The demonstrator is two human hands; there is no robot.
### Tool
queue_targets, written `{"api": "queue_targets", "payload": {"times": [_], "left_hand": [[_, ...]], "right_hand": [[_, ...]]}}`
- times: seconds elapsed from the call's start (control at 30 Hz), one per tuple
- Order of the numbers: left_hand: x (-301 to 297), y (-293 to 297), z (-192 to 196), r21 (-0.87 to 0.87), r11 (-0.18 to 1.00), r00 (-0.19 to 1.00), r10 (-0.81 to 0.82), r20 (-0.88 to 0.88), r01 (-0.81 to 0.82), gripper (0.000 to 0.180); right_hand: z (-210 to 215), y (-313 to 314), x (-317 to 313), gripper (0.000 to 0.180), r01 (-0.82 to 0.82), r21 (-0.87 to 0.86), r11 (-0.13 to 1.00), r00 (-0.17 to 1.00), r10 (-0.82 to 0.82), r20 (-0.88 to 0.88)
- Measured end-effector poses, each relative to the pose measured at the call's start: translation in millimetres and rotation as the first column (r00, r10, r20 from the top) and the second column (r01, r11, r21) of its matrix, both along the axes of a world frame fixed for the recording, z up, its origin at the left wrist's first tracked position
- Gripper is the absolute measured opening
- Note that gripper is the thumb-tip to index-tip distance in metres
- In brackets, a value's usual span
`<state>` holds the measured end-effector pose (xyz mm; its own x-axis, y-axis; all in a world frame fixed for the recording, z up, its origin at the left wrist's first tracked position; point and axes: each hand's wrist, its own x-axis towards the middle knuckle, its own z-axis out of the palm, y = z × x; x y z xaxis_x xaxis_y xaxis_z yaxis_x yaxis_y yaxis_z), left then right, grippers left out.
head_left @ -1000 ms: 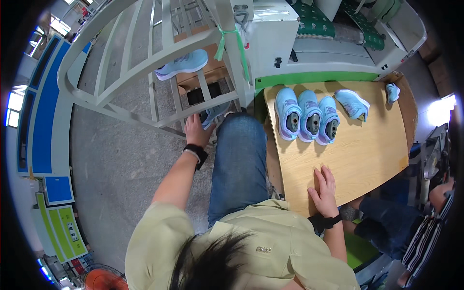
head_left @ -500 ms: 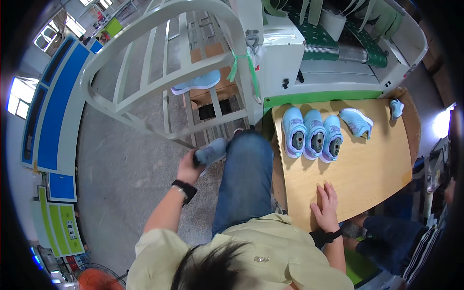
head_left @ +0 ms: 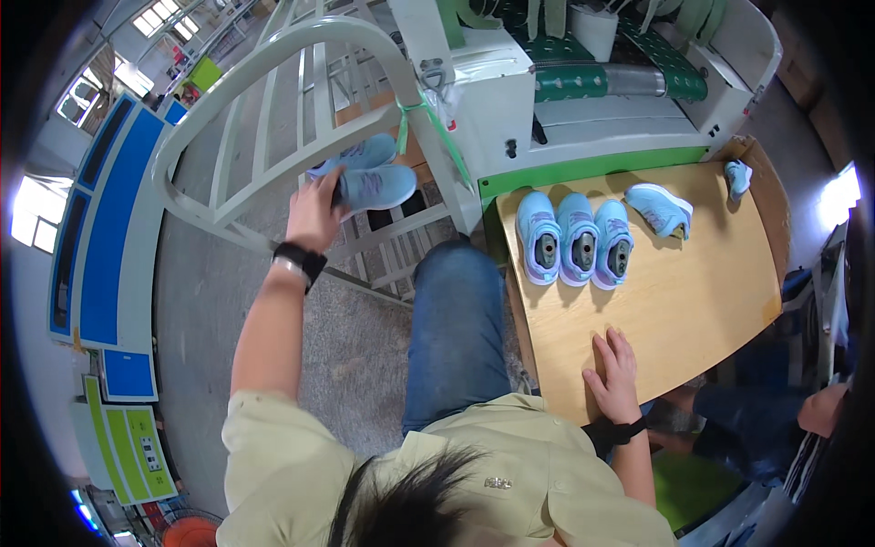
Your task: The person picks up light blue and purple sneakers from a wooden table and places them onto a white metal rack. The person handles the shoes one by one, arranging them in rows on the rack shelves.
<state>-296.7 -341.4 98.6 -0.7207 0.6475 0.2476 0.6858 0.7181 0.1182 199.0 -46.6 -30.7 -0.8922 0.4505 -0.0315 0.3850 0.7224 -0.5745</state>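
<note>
My left hand (head_left: 315,211) grips a light blue sneaker (head_left: 375,188) by its heel end, at the white tube rack (head_left: 301,146). Just beyond it, another blue sneaker (head_left: 369,151) rests on the rack, partly hidden by a bar. On the wooden table (head_left: 693,301) my right hand (head_left: 617,378) lies flat with its fingers stretched out, holding nothing. Three sneakers (head_left: 577,239) with dark lasts in them stand side by side farther up the table. To their right a blue sneaker (head_left: 660,210) lies turned aside, and a small blue shoe (head_left: 737,179) sits near the far right corner.
A machine with a green conveyor belt (head_left: 571,82) stands behind the table. Green ribbon (head_left: 444,141) is tied to the rack. At the right edge a co-worker's dark-clothed leg (head_left: 747,428) shows. Blue and white cabinets (head_left: 109,237) line the left, with an orange fan (head_left: 191,531) below.
My left hand has carried the sneaker from beside my knee up and away to the rack, next to the other sneaker. The right hand stays on the table; the view has shifted slightly.
</note>
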Motion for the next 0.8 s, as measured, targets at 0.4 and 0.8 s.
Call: {"api": "queue_targets", "payload": {"times": [0.4, 0.8], "left_hand": [[131.7, 36.8, -53.5, 0.303, 0.946, 0.980, -0.157, 0.124, 0.114, 0.048], [208.6, 69.2, -77.3, -0.248, 0.877, 0.860, -0.284, 0.423, 0.412, 0.082]], "right_hand": [[2.5, -5.2, 1.5, 0.065, 0.029, -0.015, 0.999, 0.999, -0.029, 0.021], [38.6, 54.7, -7.7, 0.040, 0.092, -0.252, 0.963, 0.983, -0.128, -0.129]]}}
